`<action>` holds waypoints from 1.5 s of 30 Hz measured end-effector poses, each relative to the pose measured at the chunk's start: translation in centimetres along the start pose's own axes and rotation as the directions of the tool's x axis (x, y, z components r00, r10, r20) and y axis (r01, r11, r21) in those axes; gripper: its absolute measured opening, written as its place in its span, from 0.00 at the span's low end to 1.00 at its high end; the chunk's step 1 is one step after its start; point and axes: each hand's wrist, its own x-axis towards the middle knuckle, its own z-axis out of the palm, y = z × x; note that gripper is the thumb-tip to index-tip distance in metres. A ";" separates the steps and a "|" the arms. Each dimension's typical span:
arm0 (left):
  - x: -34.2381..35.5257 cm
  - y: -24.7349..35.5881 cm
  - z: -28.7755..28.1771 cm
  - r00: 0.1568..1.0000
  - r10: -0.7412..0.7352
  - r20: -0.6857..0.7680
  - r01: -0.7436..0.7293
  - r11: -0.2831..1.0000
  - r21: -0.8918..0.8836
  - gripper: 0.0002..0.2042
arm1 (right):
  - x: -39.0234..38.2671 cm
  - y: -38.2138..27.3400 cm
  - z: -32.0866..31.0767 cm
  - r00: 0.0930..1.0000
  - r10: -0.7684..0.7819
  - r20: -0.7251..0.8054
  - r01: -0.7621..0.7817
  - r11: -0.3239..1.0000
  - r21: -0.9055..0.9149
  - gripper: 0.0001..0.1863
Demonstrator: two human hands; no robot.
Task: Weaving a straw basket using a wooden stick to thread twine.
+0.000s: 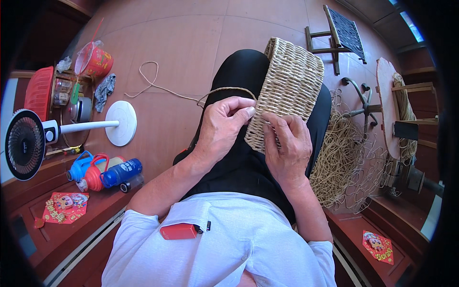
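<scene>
A woven straw-coloured basket lies tilted across my lap, its rim at the far end. At its left edge, my left hand is closed, with thumb and forefinger pinched at the twisted cord. This cord arcs over the hand to the basket's edge, and its other end trails onto the floor in a loop. My right hand is closed against the near part of the basket, fingers curled on the weave. What lies beneath its fingertips is hidden.
Right of my legs lies a large tangle of cord, beside a wheeled chair base. A folding stool stands at far right. On the left are a white fan, bottles and a red bucket.
</scene>
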 end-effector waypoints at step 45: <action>3.4 1.2 -2.7 0.873 0.026 0.487 0.037 0.992 -0.120 0.36 | -0.1 0.9 1.0 0.996 -0.034 -0.084 0.039 0.998 0.054 0.09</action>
